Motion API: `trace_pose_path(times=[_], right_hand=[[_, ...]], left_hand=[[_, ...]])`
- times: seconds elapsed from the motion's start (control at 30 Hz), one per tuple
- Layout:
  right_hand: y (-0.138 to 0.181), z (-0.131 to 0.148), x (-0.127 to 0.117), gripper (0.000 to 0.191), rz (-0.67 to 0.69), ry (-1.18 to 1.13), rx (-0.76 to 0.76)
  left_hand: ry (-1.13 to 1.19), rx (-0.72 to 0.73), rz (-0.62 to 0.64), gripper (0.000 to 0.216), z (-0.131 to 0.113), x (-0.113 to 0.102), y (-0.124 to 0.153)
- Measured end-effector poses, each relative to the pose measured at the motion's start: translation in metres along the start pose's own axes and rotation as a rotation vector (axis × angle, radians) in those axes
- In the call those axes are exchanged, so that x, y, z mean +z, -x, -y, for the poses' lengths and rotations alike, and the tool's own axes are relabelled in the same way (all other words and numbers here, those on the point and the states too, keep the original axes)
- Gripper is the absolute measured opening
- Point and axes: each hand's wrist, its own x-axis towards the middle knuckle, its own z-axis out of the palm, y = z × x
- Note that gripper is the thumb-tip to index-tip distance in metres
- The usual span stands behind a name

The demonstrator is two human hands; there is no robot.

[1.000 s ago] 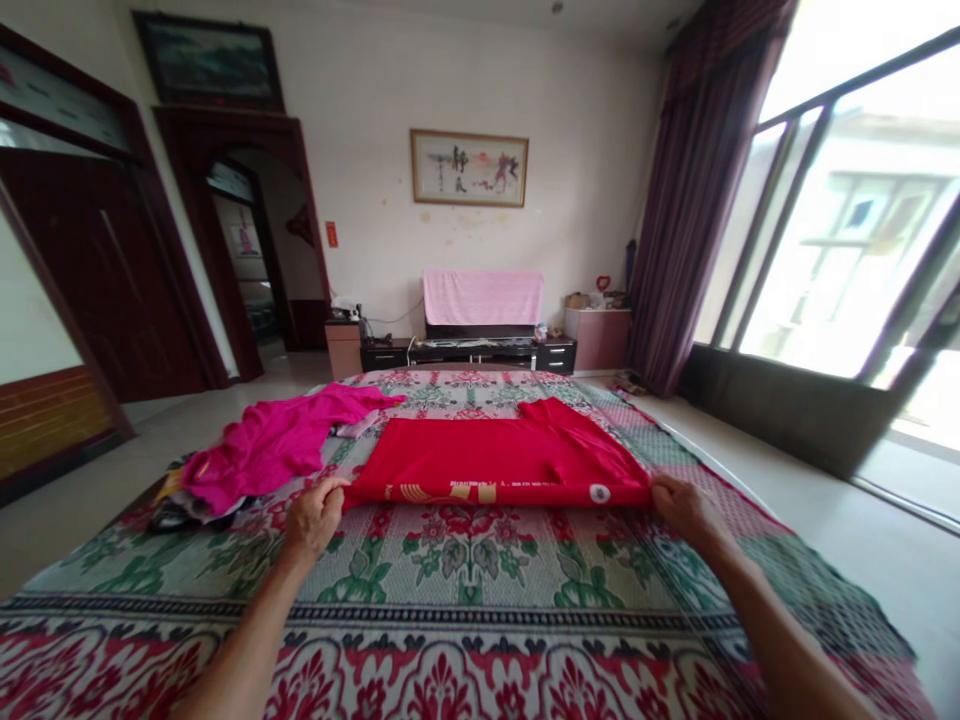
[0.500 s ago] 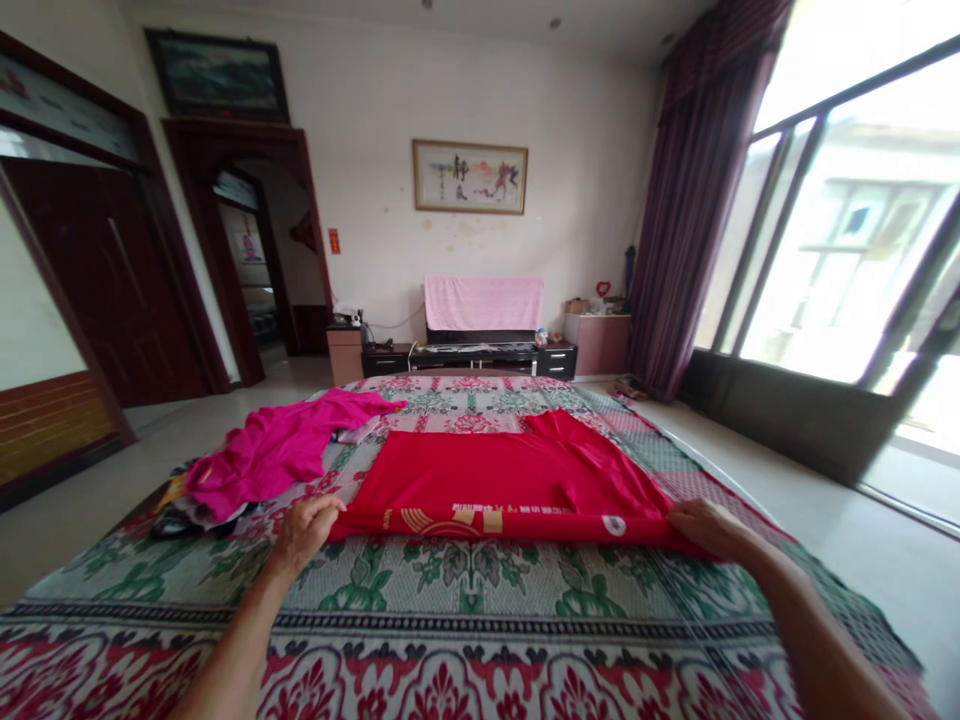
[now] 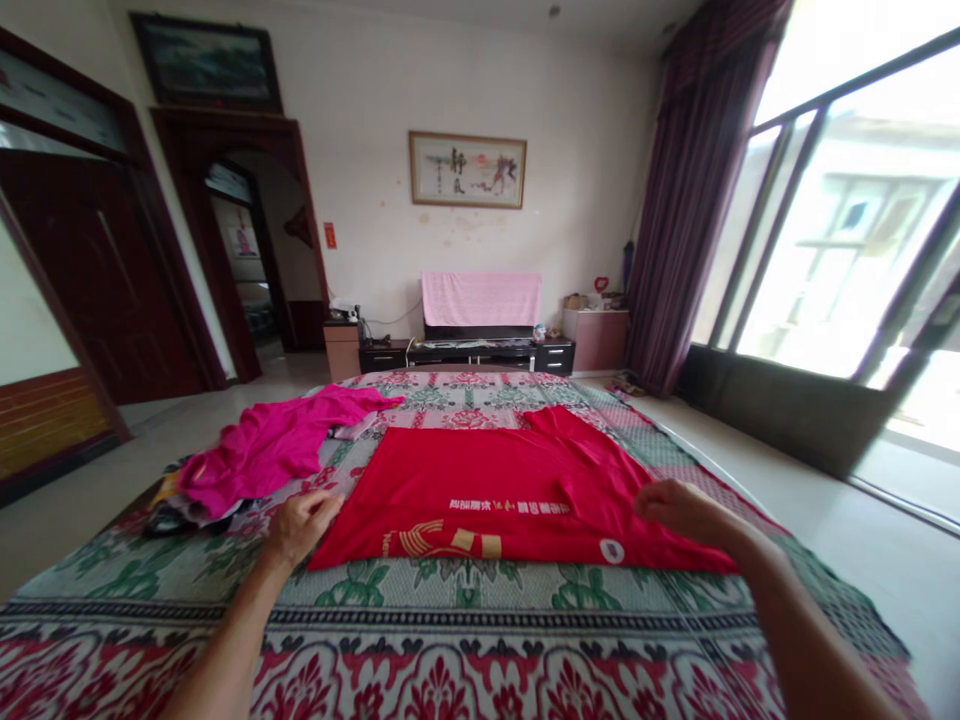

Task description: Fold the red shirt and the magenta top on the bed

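A red printed T-shirt (image 3: 465, 470) lies folded lengthwise across the patterned bedspread, with gold and white print along its near side. My left hand (image 3: 304, 522) is at the shirt's left edge, fingers loosely bent and fingertips near the cloth. Over the shirt's right part is my right hand (image 3: 686, 508), its fingers slightly curled. No fabric is visibly lifted or pulled at either hand. Whether the fingertips touch the cloth is hard to make out. The near edge of the shirt lies flat below both hands.
A heap of clothes with a bright pink garment (image 3: 270, 445) on top lies to the left. The green, white and red bedspread (image 3: 465, 660) spreads under everything. Beyond stand a low black cabinet (image 3: 555, 357) and a screen draped with a pink cloth (image 3: 480, 298).
Both hands have let go of the shirt's near edge, which has dropped flat toward me. My right hand has moved left and slightly up; my left hand has shifted slightly left.
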Motion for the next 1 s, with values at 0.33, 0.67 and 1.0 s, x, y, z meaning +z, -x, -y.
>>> trace_pose_path(times=[0.33,0.67,1.0], right_hand=[[-0.003,0.059,0.037,0.015,0.449,-0.134,-0.054],[-0.013,0.058,0.048,0.014,0.04,0.032,-0.156],[-0.055,0.027,0.04,0.018,-0.168,-0.143,-0.075]], left_hand=[[-0.059,0.044,0.192,0.03,-0.017,0.008,0.002],[-0.285,0.084,0.124,0.022,-0.025,0.018,0.005],[-0.382,-0.047,0.23,0.027,-0.029,0.014,-0.029]])
